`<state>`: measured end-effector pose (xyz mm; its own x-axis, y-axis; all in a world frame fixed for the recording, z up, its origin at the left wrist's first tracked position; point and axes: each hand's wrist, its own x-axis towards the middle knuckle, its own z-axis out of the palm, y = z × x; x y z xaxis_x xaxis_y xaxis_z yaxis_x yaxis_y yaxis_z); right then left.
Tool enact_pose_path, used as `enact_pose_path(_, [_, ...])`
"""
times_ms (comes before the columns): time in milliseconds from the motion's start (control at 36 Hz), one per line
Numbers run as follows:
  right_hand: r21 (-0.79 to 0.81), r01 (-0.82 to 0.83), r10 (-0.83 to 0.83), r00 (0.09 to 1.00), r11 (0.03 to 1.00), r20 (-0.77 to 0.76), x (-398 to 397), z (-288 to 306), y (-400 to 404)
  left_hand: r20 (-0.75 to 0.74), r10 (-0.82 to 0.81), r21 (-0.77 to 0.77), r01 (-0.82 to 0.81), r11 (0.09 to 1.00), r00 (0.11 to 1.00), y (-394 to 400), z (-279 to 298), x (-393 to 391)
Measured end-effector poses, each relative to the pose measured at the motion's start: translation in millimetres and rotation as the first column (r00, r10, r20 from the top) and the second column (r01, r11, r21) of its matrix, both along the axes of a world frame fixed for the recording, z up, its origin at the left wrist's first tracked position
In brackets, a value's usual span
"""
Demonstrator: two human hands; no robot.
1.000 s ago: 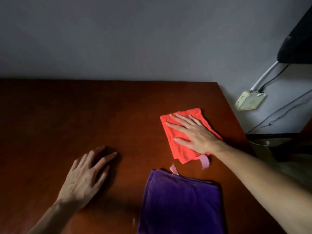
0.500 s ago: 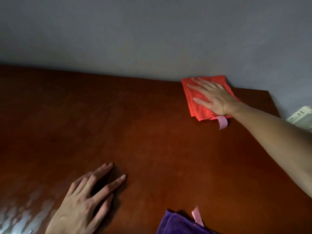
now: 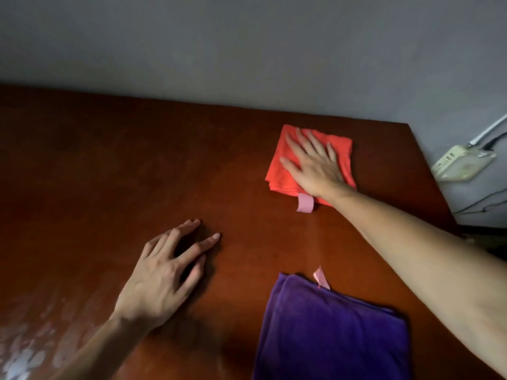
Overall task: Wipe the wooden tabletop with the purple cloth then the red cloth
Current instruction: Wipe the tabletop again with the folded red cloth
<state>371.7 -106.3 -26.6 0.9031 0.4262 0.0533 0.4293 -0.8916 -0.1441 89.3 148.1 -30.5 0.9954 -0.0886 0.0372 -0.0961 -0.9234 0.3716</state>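
1. Dark reddish wooden tabletop (image 3: 82, 174) runs up to a grey wall (image 3: 247, 45) along its far edge.
2. Left hand (image 3: 162, 275) rests palm-down near the tabletop's middle, fingers spread wide, holding nothing.
3. Purple cloth (image 3: 329, 333) lies folded at the near edge, untouched.
4. Right hand (image 3: 312, 163) presses flat, fingers fanned, on the folded red cloth (image 3: 279, 163) near the far right corner.
5. White power adapter (image 3: 461, 165) hangs beyond the right edge.

purple cloth (image 3: 329, 335) cut off by bottom edge. right hand (image 3: 315, 168) hides middle of red cloth (image 3: 282, 163). worktop (image 3: 109, 174) runs past left edge. Fingers (image 3: 299, 144) motion-blurred.
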Motion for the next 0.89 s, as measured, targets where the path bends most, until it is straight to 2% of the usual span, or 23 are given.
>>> enact_pose_path(83, [0.0,-0.04,0.04,0.999,0.999,-0.019,-50.6,-0.7,6.8,0.023,0.018,-0.016,-0.017,1.0,1.0,-1.3,-1.5,3.2])
enact_pose_path(222, [-0.038,-0.117,0.117,0.993,0.992,-0.007,-129.7,-1.2,16.0,0.195,0.094,-0.026,-0.091,0.996,0.976,-0.7,2.5,-9.2])
enact_pose_path(306, [-0.067,-0.161,0.161,0.987,0.985,-0.01,-156.2,-3.7,16.8,0.167,0.12,-0.02,-0.118,0.993,0.979,15.2,4.6,-21.0])
enact_pose_path(389, [-0.067,-0.161,0.16,0.987,0.985,-0.008,-160.9,-3.1,17.3,0.111,0.098,0.061,-0.105,0.993,0.989,46.2,2.7,-31.5])
enact_pose_path(528, [-0.07,-0.204,0.204,0.979,0.977,-0.005,-153.3,-2.2,14.9,0.021,0.14,0.1,-0.141,0.985,0.99,83.5,2.4,-26.3])
enact_pose_path(611, [-0.075,-0.312,0.313,0.95,0.947,0.005,-137.2,-1.9,11.8,0.0,0.092,0.104,-0.091,0.99,0.996,82.1,1.0,-22.8])
enact_pose_path(750, [-0.081,-0.54,0.538,0.841,0.838,-0.05,-74.6,8.5,16.6,-0.001,0.067,0.103,-0.067,0.992,0.998,78.7,3.1,-20.1])
enact_pose_path(889, [-0.099,-0.595,0.592,0.804,0.798,-0.06,2.0,12.9,38.7,0.0,0.058,0.102,-0.057,0.993,0.998,78.6,0.9,-16.7])
